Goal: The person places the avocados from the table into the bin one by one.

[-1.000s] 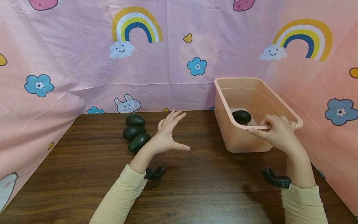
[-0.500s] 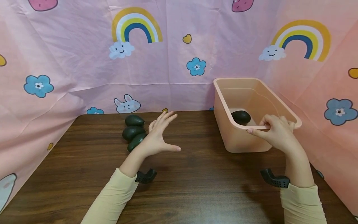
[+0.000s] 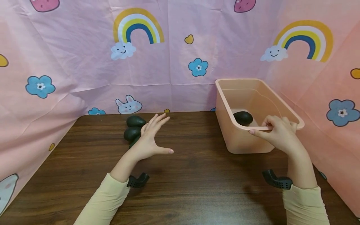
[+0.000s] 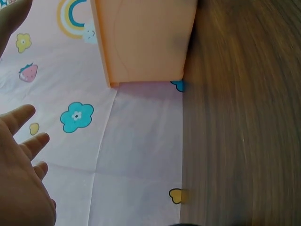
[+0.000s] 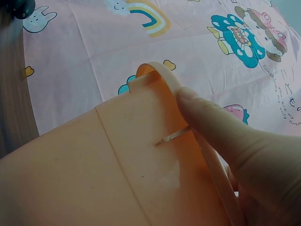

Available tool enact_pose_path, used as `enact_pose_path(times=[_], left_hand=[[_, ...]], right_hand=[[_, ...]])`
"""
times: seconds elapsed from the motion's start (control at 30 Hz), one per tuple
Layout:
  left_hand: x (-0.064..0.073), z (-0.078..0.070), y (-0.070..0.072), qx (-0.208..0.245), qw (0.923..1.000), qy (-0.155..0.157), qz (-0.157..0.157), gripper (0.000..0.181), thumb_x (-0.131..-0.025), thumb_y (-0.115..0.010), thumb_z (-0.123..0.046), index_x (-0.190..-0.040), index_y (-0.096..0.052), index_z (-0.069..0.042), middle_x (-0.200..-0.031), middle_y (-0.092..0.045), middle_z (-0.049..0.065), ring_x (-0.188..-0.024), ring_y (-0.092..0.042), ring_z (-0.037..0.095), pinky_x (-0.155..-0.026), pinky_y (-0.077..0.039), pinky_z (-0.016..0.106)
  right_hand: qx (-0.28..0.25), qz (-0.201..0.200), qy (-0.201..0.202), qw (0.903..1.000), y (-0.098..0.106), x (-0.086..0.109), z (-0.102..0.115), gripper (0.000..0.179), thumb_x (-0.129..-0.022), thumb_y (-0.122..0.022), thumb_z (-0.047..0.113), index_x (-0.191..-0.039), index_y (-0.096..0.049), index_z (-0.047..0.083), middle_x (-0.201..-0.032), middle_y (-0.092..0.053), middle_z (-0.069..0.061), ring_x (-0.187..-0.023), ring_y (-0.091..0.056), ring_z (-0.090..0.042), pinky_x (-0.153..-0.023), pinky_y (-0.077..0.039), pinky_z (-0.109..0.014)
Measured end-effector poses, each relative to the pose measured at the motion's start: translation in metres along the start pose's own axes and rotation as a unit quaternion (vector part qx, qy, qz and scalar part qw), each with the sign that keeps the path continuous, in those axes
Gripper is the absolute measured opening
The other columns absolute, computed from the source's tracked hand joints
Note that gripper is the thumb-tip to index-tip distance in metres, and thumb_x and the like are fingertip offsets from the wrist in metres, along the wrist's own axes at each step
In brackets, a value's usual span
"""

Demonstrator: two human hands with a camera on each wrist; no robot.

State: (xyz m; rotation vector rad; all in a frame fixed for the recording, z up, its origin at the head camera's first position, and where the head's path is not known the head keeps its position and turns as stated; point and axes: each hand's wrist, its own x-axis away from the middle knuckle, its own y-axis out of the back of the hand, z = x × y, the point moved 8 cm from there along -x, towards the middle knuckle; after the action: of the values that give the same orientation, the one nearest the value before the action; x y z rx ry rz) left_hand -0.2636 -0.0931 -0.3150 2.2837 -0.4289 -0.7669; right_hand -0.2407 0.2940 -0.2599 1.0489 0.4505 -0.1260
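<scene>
Three dark green avocados [image 3: 132, 133] lie in a column at the left of the table, the nearest one mostly hidden behind my left hand [image 3: 148, 142]. That hand hovers beside them with fingers spread and thumb pointing right, holding nothing. On the right, my right hand [image 3: 279, 134] grips the near rim of a peach plastic bin [image 3: 244, 140], thumb outside and fingers curled over the edge. The right wrist view shows the thumb [image 5: 211, 122] pressed along the rim. Inside the bin rests another avocado [image 3: 243, 118].
A dark wood table [image 3: 197, 184] runs back to a pink patterned cloth [image 3: 180, 56] hung behind and at both sides. The bin stands at the back right, close to the cloth. Each wrist wears a black camera mount [image 3: 137, 180].
My left hand has moved left and slightly toward me, covering more of the nearest avocado. The right hand, bin and avocados stay where they were.
</scene>
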Motion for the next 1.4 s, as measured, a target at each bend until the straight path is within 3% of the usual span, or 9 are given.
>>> enact_pose_path(times=[0.47, 0.87, 1.03, 1.4], left_hand=[[0.02, 0.009, 0.015, -0.012, 0.9999, 0.011, -0.004, 0.108, -0.065, -0.089, -0.039, -0.152, -0.027, -0.028, -0.157, -0.014, -0.008, -0.144, 0.005, 0.015, -0.103, 0.004, 0.061], [0.038, 0.027, 0.037, -0.018, 0.9987, 0.038, -0.029, 0.107, -0.066, -0.09, -0.031, -0.152, -0.026, -0.025, -0.157, -0.017, -0.004, -0.144, 0.004, 0.019, -0.102, 0.003, 0.063], [0.045, 0.038, 0.041, -0.025, 0.9977, 0.058, -0.026, 0.105, -0.069, -0.087, -0.035, -0.152, -0.025, -0.025, -0.158, -0.014, -0.003, -0.144, 0.005, 0.02, -0.102, 0.005, 0.063], [0.055, 0.054, 0.052, -0.029, 0.9962, 0.071, -0.041, 0.103, -0.071, -0.086, -0.032, -0.153, -0.024, -0.026, -0.158, -0.013, 0.003, -0.144, 0.004, 0.024, -0.102, 0.005, 0.064]], right_hand=[[0.0, 0.004, -0.006, 1.0, 0.0, 0.001, -0.001, 0.04, -0.076, -0.081, 0.041, -0.071, -0.055, 0.01, -0.064, -0.045, -0.005, -0.075, -0.035, -0.029, -0.077, -0.01, -0.06], [0.004, 0.004, -0.007, 1.0, 0.0, 0.001, -0.001, 0.04, -0.076, -0.08, 0.042, -0.072, -0.055, 0.01, -0.065, -0.045, -0.005, -0.075, -0.035, -0.029, -0.076, -0.011, -0.059], [0.002, 0.005, -0.008, 1.0, 0.0, 0.002, -0.001, 0.04, -0.076, -0.08, 0.041, -0.072, -0.055, 0.01, -0.065, -0.046, -0.005, -0.076, -0.035, -0.029, -0.076, -0.011, -0.06], [0.001, 0.002, -0.006, 1.0, 0.0, 0.002, -0.001, 0.04, -0.076, -0.08, 0.041, -0.072, -0.055, 0.01, -0.065, -0.046, -0.004, -0.075, -0.035, -0.029, -0.077, -0.01, -0.06]])
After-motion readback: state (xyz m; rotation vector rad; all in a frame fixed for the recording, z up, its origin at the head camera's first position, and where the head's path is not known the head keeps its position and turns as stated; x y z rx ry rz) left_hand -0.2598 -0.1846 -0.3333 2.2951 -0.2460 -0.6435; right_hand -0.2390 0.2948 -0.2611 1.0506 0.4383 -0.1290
